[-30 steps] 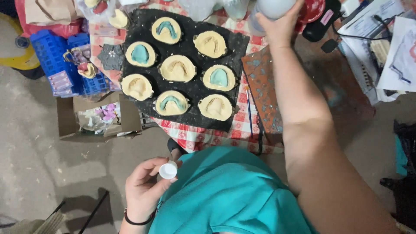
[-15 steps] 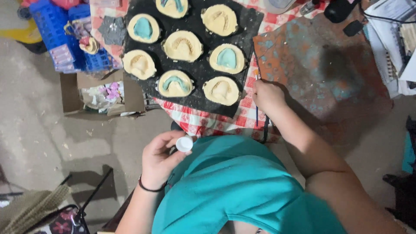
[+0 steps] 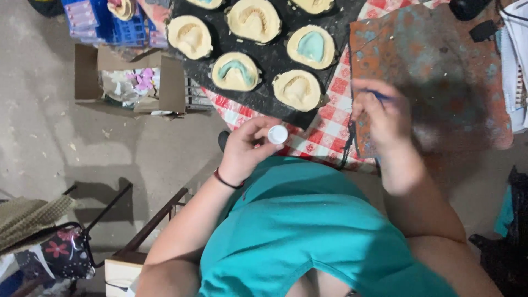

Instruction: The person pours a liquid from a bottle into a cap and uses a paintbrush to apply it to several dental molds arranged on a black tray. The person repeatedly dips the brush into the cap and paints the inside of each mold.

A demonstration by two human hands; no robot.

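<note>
My left hand (image 3: 245, 148) holds a small white round cap or bottle top (image 3: 278, 134) at my lap, close to the table's near edge. Over a rust-and-teal stained mat (image 3: 440, 66), my right hand (image 3: 385, 113) pinches a thin blue-handled tool (image 3: 379, 95); the hand is blurred. Ahead lies a black board (image 3: 269, 91) carrying several cream plaster dental casts (image 3: 298, 89), two of them with teal centres (image 3: 311, 46). The board rests on a red-and-white checked cloth (image 3: 330, 126).
An open cardboard box (image 3: 129, 82) of scraps sits on the concrete floor at left, with blue crates (image 3: 104, 22) behind it. A floral bag (image 3: 66, 256) and woven mat lie at lower left. Papers (image 3: 514, 66) and dark items are at upper right.
My right hand came down from the far table edge to the stained mat and now holds a thin blue tool. My left hand rose with the white cap. The view tilted down.
</note>
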